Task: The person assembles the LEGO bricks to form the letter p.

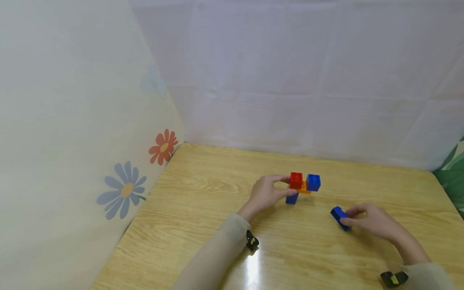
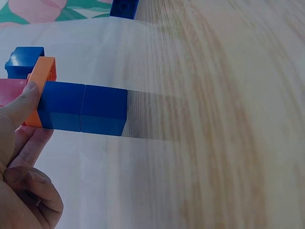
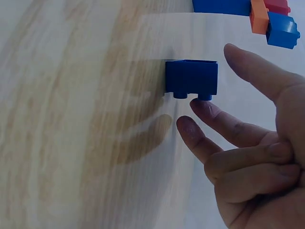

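Observation:
My left hand (image 1: 266,194) pinches a small build of toy building bricks between thumb and fingers. In it, a red brick (image 1: 296,180) and a blue brick (image 1: 313,182) sit side by side on an orange plate (image 2: 44,76). Two stacked blue bricks (image 2: 83,108) form a leg under the plate, its foot at the tabletop. A loose blue brick (image 3: 192,78) lies on its side on the table, studs sideways. Around it, my right hand (image 1: 375,221) has thumb and fingers spread; the thumb is apart from the brick, and one fingertip is at a stud.
The wood-grain table (image 1: 203,181) runs back to a pale sheet (image 1: 272,80). To the left stands a white wall with flower prints (image 1: 127,189). A green patterned surface (image 1: 451,177) borders the right side.

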The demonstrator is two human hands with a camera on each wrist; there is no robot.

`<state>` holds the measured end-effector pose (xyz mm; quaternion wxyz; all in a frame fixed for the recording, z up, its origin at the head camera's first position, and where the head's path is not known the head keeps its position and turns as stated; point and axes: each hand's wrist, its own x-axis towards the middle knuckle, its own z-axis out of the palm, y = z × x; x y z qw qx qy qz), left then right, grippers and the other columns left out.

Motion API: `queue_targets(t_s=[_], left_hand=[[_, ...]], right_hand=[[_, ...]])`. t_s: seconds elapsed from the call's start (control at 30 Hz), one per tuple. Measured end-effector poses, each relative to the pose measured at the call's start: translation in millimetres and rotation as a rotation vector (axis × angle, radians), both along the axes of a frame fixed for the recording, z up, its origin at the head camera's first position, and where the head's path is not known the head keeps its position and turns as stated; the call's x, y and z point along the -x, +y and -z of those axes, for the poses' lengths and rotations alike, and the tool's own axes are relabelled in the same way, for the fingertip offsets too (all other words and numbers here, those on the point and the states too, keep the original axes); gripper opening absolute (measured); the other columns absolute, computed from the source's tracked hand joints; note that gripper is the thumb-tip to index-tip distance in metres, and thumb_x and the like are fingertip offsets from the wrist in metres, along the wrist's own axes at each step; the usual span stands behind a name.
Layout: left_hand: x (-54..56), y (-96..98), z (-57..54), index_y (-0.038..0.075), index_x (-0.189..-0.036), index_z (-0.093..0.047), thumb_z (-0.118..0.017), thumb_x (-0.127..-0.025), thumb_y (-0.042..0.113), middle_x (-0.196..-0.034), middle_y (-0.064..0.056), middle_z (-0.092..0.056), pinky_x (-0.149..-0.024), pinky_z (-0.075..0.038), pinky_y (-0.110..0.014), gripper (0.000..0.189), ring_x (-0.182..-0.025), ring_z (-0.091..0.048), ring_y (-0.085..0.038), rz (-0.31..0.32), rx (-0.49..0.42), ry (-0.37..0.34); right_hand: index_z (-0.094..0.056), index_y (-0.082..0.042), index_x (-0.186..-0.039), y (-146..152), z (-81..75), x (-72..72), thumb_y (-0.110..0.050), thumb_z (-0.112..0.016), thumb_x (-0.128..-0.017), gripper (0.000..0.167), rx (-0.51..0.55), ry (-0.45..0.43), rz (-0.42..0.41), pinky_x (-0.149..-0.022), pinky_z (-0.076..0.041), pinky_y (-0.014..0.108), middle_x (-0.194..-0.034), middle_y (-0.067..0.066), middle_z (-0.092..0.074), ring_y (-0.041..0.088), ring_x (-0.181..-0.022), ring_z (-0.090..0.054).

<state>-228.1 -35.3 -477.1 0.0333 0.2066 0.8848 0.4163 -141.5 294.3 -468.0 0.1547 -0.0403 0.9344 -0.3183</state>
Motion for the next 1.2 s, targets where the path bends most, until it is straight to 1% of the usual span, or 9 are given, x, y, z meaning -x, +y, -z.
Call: queue_targets(t_s=[0.13,0.3,0.53,0.8,0.9,0.97,1.07,1.13,1.2], left_hand=[[0.0,-0.2,0.0,0.023,-0.132,-0.073,-0.080,-0.088,0.053,-0.130,0.009,-0.070,-0.095,-0.053,-0.035,0.053,-0.104,-0.068,-0.012,0.002,-0.009,0.003],[0.3,-0.3,0.0,0.023,-0.131,-0.074,-0.079,-0.088,0.054,-0.130,0.009,-0.070,-0.097,-0.053,-0.036,0.053,-0.116,-0.066,-0.016,0.004,-0.007,0.003],[0.9,-0.6,1.0,0.023,-0.133,-0.073,-0.079,-0.089,0.054,-0.131,0.009,-0.070,-0.092,-0.054,-0.034,0.054,-0.092,-0.067,-0.014,0.001,-0.002,-0.001],[1.5,-0.7,2.1,0.023,-0.132,-0.073,-0.079,-0.088,0.054,-0.130,0.009,-0.070,-0.097,-0.053,-0.037,0.054,-0.117,-0.066,-0.016,0.009,-0.010,0.002],[2.1,-0.5,2.9,0.023,-0.132,-0.073,-0.080,-0.088,0.054,-0.130,0.009,-0.070,-0.096,-0.053,-0.036,0.054,-0.117,-0.066,-0.016,0.010,-0.009,0.008],[2.4,-0.4,3.3,0.023,-0.132,-0.073,-0.080,-0.088,0.053,-0.130,0.009,-0.070,-0.094,-0.054,-0.036,0.053,-0.104,-0.069,-0.016,0.011,-0.010,0.007],[2.6,-0.1,3.9,0.024,-0.132,-0.073,-0.080,-0.088,0.053,-0.130,0.009,-0.070,-0.093,-0.054,-0.035,0.053,-0.097,-0.069,-0.015,0.010,-0.011,0.004],[2.4,0.0,3.7,0.023,-0.132,-0.073,-0.080,-0.088,0.052,-0.131,0.009,-0.070,-0.094,-0.054,-0.036,0.053,-0.097,-0.070,-0.016,0.009,-0.015,0.000],[2.3,0.2,3.5,0.024,-0.132,-0.073,-0.081,-0.088,0.052,-0.131,0.009,-0.070,-0.096,-0.054,-0.037,0.053,-0.108,-0.069,-0.015,0.006,-0.019,-0.002]], right_hand=[[-0.073,0.000,-0.119,-2,0.4,-1.4,-0.051,-0.079,-0.090,0.059,-0.028,-0.034,0.018,-0.090,-0.047,0.068,-0.118,0.018,-0.071,0.049,-0.117,-0.059],[-0.073,0.000,-0.119,-1,3.1,-1.3,-0.051,-0.080,-0.089,0.060,-0.041,-0.031,0.011,-0.091,-0.046,0.070,-0.119,0.019,-0.070,0.052,-0.118,-0.058],[-0.075,-0.001,-0.116,0,8.1,-3.7,-0.045,-0.080,-0.091,0.051,-0.020,0.030,0.007,-0.092,-0.046,0.069,-0.117,0.017,-0.072,0.051,-0.119,-0.058],[-0.071,0.002,-0.123,-1,10.1,-7.1,-0.043,-0.077,-0.094,0.054,0.020,0.037,0.033,-0.094,-0.044,0.071,-0.113,0.010,-0.072,0.047,-0.118,-0.060],[-0.068,0.003,-0.127,-2,8.9,-7.6,-0.045,-0.075,-0.096,0.057,0.033,0.031,0.048,-0.093,-0.047,0.068,-0.116,0.012,-0.072,0.045,-0.116,-0.061],[-0.067,0.003,-0.129,-2,7.5,-7.2,-0.045,-0.073,-0.097,0.058,0.047,0.029,0.051,-0.090,-0.050,0.064,-0.117,0.016,-0.071,0.044,-0.115,-0.062],[-0.064,0.002,-0.132,-1,6.6,-6.5,-0.045,-0.072,-0.098,0.059,0.072,0.025,0.066,-0.087,-0.054,0.060,-0.120,0.022,-0.070,0.044,-0.114,-0.064],[-0.064,0.001,-0.132,-1,6.7,-6.4,-0.046,-0.072,-0.098,0.058,0.089,0.026,0.077,-0.084,-0.056,0.058,-0.121,0.025,-0.069,0.046,-0.113,-0.064],[-0.064,-0.002,-0.131,-1,6.9,-6.5,-0.047,-0.072,-0.098,0.057,0.099,0.029,0.092,-0.083,-0.056,0.056,-0.122,0.026,-0.069,0.046,-0.114,-0.065]])
